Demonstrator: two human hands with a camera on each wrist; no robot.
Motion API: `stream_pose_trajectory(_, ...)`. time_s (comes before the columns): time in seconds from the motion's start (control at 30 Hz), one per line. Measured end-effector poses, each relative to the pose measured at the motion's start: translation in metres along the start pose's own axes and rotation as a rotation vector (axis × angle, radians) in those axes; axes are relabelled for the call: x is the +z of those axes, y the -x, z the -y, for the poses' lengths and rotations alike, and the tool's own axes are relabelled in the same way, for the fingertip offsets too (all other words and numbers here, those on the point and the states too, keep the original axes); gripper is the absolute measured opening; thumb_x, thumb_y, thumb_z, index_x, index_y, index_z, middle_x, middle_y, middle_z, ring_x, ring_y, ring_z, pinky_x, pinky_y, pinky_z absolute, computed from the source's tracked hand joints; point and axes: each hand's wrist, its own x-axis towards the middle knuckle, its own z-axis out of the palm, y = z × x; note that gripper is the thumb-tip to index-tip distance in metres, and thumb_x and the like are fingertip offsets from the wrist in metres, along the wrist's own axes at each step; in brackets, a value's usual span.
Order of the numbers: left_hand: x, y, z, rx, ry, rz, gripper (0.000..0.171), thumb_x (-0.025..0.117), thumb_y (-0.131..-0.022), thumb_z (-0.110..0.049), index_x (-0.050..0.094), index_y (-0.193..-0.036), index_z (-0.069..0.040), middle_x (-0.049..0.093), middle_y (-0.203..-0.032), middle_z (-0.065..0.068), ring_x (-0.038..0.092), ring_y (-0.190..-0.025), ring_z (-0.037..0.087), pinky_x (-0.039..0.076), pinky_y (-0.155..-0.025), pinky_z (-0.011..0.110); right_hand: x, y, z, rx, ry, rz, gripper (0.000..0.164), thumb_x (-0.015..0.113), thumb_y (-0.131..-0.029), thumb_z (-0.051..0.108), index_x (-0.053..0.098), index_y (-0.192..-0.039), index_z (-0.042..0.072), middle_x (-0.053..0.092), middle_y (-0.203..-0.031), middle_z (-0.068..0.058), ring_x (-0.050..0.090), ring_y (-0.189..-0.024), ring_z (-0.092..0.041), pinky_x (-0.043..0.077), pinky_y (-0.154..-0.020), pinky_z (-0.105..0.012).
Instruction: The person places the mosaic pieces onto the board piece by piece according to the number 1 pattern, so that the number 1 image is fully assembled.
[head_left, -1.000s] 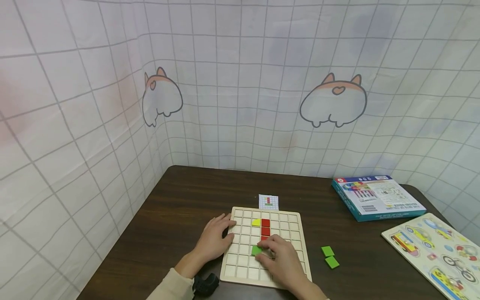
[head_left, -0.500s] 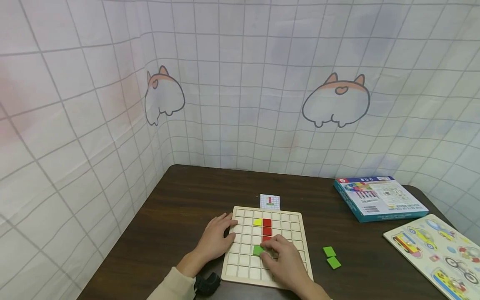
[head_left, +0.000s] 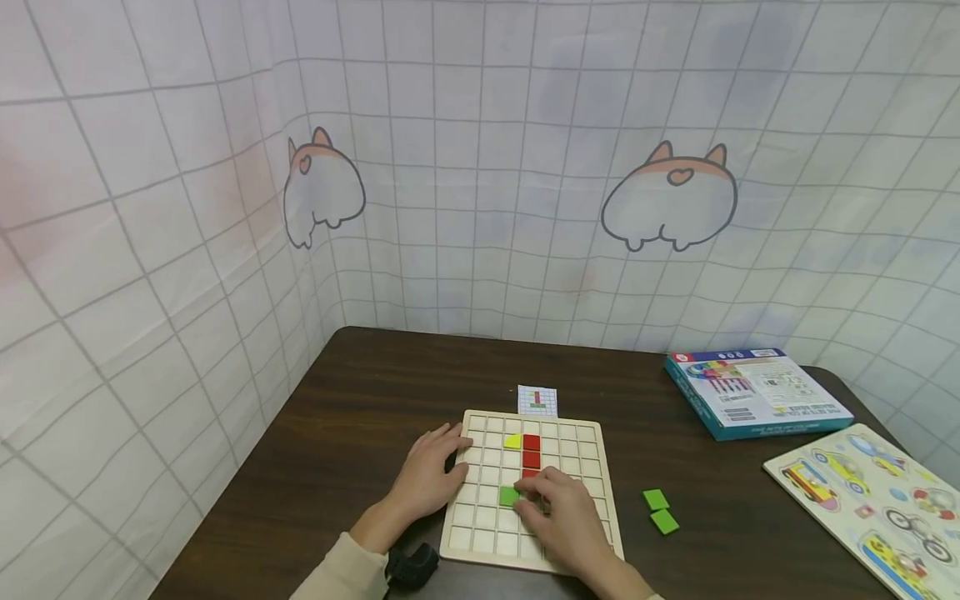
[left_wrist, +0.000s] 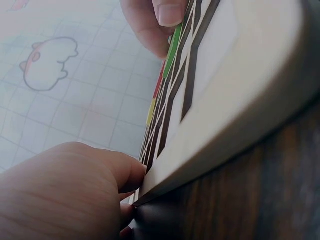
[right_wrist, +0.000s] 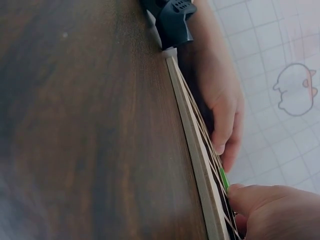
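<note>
In the head view a pale wooden grid board (head_left: 495, 546) lies on the dark table. My left hand (head_left: 431, 475) rests along its left edge; in the left wrist view that thumb (left_wrist: 131, 172) touches the rim. Thumb and forefinger of my right hand (head_left: 566, 517) pinch the right side of a green square tile (head_left: 508, 497), low over the cells left of the red column. Several red tiles (head_left: 531, 459) stand in that column, the lowest partly covered by my fingers. A yellow tile (head_left: 513, 442) with a slanted side sits left of the top red one.
Two loose green tiles (head_left: 660, 511) lie right of the board. Behind it is a small pattern card (head_left: 537, 402). A boxed game (head_left: 757, 396) and a picture puzzle board (head_left: 840, 467) occupy the right side. A black wrist device (head_left: 412, 568) is by my left forearm.
The green tile has shifted slightly left on the board, with my right fingers still at its right side. My left hand stays at the board's edge. The head view moved slightly.
</note>
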Motion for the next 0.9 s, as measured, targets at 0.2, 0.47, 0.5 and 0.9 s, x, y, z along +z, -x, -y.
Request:
stream_pose_trajectory(0.2, -0.001, 0.000, 0.000, 0.008, 0.006, 0.002, 0.034, 0.061, -0.095, -0.020, 0.064, -0.127, -0.011, 0.048, -0.146, 0.013, 0.036, -0.140, 0.033, 0.022, -0.117, 0.054, 0.000, 0.000, 0.000, 0.010, -0.022, -0.011, 0.016, 0.080, -0.079, 0.018, 0.076, -0.094, 0.021, 0.056, -0.079, 0.021, 0.047, -0.069, -0.001, 0.041, -0.063, -0.021)
stream_pose_trajectory(0.47, -0.001, 0.000, 0.002, 0.011, 0.008, 0.003, 0.035, 0.061, -0.095, -0.020, 0.064, -0.128, -0.011, 0.048, -0.147, 0.013, 0.036, -0.141, 0.033, 0.022, -0.117, 0.054, -0.008, 0.002, -0.003, 0.041, -0.159, -0.036, 0.014, 0.075, -0.085, 0.011, 0.076, -0.095, 0.021, 0.061, -0.086, 0.020, 0.053, -0.074, -0.001, 0.048, -0.066, -0.019)
stream_pose_trajectory(0.5, -0.001, 0.000, 0.002, 0.012, 0.008, 0.002, 0.035, 0.062, -0.095, -0.019, 0.064, -0.128, -0.011, 0.048, -0.147, 0.013, 0.036, -0.141, 0.032, 0.022, -0.118, 0.053, -0.010, 0.002, -0.005, 0.031, -0.180, -0.047, 0.015, 0.075, -0.085, 0.010, 0.076, -0.095, 0.020, 0.063, -0.087, 0.018, 0.054, -0.074, -0.001, 0.049, -0.065, -0.019)
stream_pose_trajectory(0.9, 0.001, -0.001, 0.004, 0.004, -0.006, 0.006, 0.035, 0.061, -0.095, -0.021, 0.064, -0.128, -0.011, 0.048, -0.147, 0.011, 0.036, -0.141, 0.031, 0.022, -0.118, 0.053, -0.052, -0.002, -0.050, -0.032, -0.055, -0.238, 0.015, 0.073, -0.084, 0.000, 0.076, -0.092, 0.013, 0.062, -0.080, 0.014, 0.050, -0.065, -0.003, 0.045, -0.055, -0.018)
